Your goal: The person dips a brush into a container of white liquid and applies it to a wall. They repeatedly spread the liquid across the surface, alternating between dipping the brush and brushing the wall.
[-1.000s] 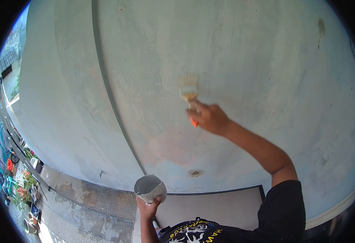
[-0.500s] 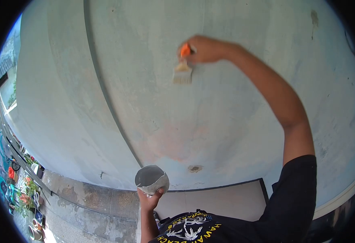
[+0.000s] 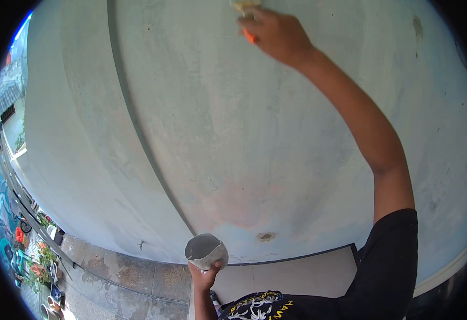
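My right hand (image 3: 278, 34), raised high at the top of the view, grips a paintbrush (image 3: 250, 36) by its orange handle. The pale bristles point upward against the wall (image 3: 233, 133) and are partly cut off by the frame's top edge. Low down in front of my body, my left hand (image 3: 205, 276) is wrapped round the underside of a round bowl (image 3: 220, 257). Grey paint shows inside the bowl, and its outside is smeared with pale grey. The wall is patchy grey-green, with pinkish stains lower down.
A dark vertical groove (image 3: 132, 114) runs down the wall left of centre. Near its base is a chipped spot (image 3: 266, 237). Light floor tiles (image 3: 281, 278) and a weathered concrete strip (image 3: 132, 274) lie below. Potted plants (image 3: 44, 261) stand at the far left.
My right hand has swept the brush upward, and its bristles have turned from pointing down to pointing up. The bowl in my left hand appears slightly lower and further right as the view shifts.
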Tool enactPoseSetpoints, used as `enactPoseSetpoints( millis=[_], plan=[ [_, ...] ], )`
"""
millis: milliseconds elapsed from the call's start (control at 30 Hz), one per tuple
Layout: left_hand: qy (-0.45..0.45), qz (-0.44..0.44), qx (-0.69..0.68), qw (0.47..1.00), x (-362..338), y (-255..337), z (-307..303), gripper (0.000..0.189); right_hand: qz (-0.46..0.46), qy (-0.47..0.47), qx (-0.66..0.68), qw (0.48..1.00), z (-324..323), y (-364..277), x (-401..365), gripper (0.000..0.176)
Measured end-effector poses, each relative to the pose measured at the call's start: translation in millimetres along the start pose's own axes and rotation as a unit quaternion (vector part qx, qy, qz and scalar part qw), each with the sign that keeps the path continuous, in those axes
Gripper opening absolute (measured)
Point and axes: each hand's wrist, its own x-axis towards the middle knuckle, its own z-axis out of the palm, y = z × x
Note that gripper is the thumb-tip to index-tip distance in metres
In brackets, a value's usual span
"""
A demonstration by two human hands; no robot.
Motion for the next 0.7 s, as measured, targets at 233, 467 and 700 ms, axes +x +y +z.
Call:
enactPoseSetpoints(
  millis=[233,467,700],
  plan=[
    [-0.019,-0.010,-0.004,1.000,2.7,2.3,1.2,0.074,0.024,-0.097,0.207,0.973,-21.2,-183.2,-161.5,0.013],
    [-0.038,-0.013,-0.001,0.999,3.8,28.4,9.2,0.074,0.145,-0.365,0.473,0.789,-28.5,-313.8,-274.4,0.015],
    [0.002,-0.019,-0.012,1.000,-2.4,44.9,19.3,0.072,0.185,-0.538,0.475,0.672,11.0,-161.0,-199.8,0.018]
  ],
)
